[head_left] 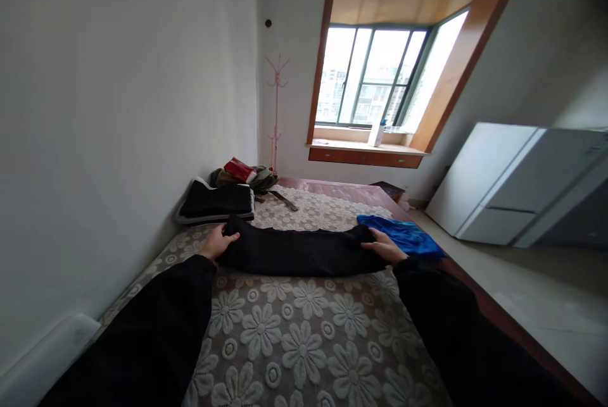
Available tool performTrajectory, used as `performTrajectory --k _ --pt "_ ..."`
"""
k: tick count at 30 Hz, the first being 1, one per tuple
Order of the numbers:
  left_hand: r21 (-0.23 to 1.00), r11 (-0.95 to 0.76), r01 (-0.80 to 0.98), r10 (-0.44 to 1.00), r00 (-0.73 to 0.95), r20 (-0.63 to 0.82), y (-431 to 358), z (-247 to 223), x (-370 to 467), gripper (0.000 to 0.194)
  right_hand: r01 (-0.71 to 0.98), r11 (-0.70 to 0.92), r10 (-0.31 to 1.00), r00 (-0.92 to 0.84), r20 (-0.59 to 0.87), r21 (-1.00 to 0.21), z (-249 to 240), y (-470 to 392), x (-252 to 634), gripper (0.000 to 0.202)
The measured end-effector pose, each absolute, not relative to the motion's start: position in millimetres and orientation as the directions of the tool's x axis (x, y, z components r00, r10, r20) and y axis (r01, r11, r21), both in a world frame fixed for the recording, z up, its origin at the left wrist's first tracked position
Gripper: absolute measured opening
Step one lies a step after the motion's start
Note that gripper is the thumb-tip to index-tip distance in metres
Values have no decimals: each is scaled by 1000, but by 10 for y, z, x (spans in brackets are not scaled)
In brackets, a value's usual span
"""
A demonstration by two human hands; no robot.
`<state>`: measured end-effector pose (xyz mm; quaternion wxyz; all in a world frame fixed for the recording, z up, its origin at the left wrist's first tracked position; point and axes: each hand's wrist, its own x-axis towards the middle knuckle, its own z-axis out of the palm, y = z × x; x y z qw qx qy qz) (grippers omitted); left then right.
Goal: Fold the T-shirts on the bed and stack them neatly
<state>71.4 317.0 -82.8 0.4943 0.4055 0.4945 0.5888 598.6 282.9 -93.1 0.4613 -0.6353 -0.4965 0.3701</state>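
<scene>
Black cloth (pixel 304 252), folded into a long band, spans the gap between the left hand (pixel 220 244) and the right hand (pixel 384 247), lying crosswise over the lace cover (pixel 304 344) of the desk (pixel 494 325). Fingers of each hand are closed on one end of the band, the thumbs visible over its upper side; whether its underside touches the lace cannot be told. Its near edge sags slightly between the two grips. Toward the person, a broad stretch of flowered lace extends between the black sleeves (pixel 156 318); beyond the far edge, more lace runs to the pinkish far end of the desk. On the left, a black-and-grey folded stack (pixel 216 201) sits just past the left hand, near the wall (pixel 118 109). On the right, a blue cloth (pixel 403 237) lies just beyond the right hand, reaching the desk's right edge, past which the floor (pixel 560 309) shows.
</scene>
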Motion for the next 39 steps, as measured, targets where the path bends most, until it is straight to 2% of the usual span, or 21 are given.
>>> performTrajectory --k 4,6,9,11,12,15,19,23,30,33,35,37,39 --pt "991 -131 25 971 -201 133 3337 -655 666 47 311 96 948 261 182 -946 -765 2919 6178 55" --pt "982 -152 113 961 -216 174 3460 -579 623 48 447 114 916 299 268 -887 -701 2971 6294 50" --pt "954 -142 264 949 -239 208 3623 -571 595 52 679 10 901 312 301 -734 -714 3069 6387 63" --pt "919 -148 365 943 -228 242 3679 -633 607 55 809 -25 908 264 326 -587 -786 3138 6377 71" --pt "898 -160 409 943 -207 262 3694 -674 620 53 860 -19 913 223 341 -511 -833 3174 6353 69" --pt "837 -207 506 949 -105 298 3722 -792 668 35 947 25 952 75 296 -320 -988 3291 6237 46" --pt "785 -226 576 956 -23 292 3781 -874 684 22 972 35 984 8 181 -232 -1134 3433 6101 33" --pt "767 -250 591 950 -4 312 3816 -893 636 24 984 40 981 -6 195 -173 -1143 3465 6080 31" --pt "763 -301 572 936 26 350 3723 -831 627 23 973 115 937 -40 348 -198 -923 3195 6129 20" --pt "774 -314 550 934 34 355 3507 -665 497 13 931 212 928 -96 360 -297 -693 2868 6335 19" --pt "788 -314 530 937 41 346 3313 -504 329 16 841 300 940 -178 292 -451 -508 2597 6549 34" --pt "805 -300 511 948 70 309 3152 -340 144 31 735 305 952 -255 170 -605 -344 2369 6743 56" --pt "807 -276 521 959 99 264 3090 -222 10 46 703 269 959 -255 120 -658 -246 2268 6834 70"
